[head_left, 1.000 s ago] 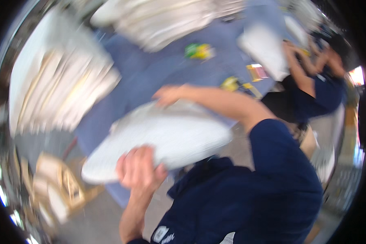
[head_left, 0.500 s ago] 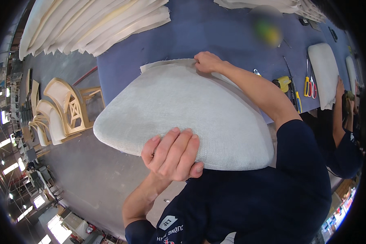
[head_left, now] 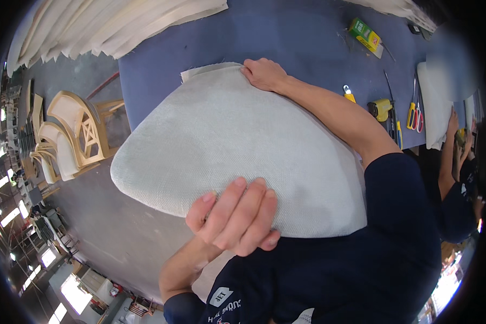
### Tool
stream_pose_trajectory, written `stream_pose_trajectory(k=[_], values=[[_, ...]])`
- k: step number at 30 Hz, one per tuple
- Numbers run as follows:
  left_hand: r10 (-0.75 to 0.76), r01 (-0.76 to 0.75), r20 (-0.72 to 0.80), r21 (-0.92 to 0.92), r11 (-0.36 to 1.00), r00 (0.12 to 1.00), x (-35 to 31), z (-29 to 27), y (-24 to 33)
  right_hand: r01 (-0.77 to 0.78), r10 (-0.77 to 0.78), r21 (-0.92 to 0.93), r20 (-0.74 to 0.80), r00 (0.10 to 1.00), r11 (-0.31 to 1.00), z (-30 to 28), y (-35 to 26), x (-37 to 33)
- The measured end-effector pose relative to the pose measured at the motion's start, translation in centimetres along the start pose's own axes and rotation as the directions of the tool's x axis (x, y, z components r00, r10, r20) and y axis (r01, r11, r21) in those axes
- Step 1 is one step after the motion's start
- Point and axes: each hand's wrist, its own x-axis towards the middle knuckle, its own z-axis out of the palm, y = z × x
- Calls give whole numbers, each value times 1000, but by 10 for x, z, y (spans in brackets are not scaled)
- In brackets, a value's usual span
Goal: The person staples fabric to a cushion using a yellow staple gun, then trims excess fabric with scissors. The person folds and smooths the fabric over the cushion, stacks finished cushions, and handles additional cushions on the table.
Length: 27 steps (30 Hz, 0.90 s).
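A pale grey fabric-covered chair seat cushion (head_left: 221, 140) is tilted up in front of my body, its far end over the blue table. My left hand (head_left: 235, 216) grips its near edge, fingers curled over the top face; the thumb is at the rim. At the far edge my right hand (head_left: 264, 74) is closed on the border of the cushion, beside a loose flap of raw-edged fabric (head_left: 210, 70). The underside of the cushion and the right fingertips are hidden.
On the blue table (head_left: 297, 43) lie a green and yellow box (head_left: 367, 36), a yellow staple gun (head_left: 380, 109), screwdrivers and red-handled scissors (head_left: 419, 119). Stacked pale fabric (head_left: 119, 21) fills the far left. Wooden chairs (head_left: 83, 129) stand left. A co-worker's arm (head_left: 448, 154) handles another cushion (head_left: 436, 97).
The cushion has tipped up slightly toward me, its far edge shifting up and left in view. Both hands keep their grip. The box, blurred before, now shows sharply.
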Motion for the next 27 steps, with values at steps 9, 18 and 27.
stream_pose_trajectory(k=[9,18,27], values=[[31,-31,-25,-21,999,999,14,5,-11,130,-139,-74,-131,982,989,13,28,21],[13,-14,91,13,1000,996,-12,-9,4,19,-27,-101,-75,997,995,3,49,-17],[135,-135,13,2,991,991,54,7,-12,131,-192,-186,-360,913,974,-17,77,-32]])
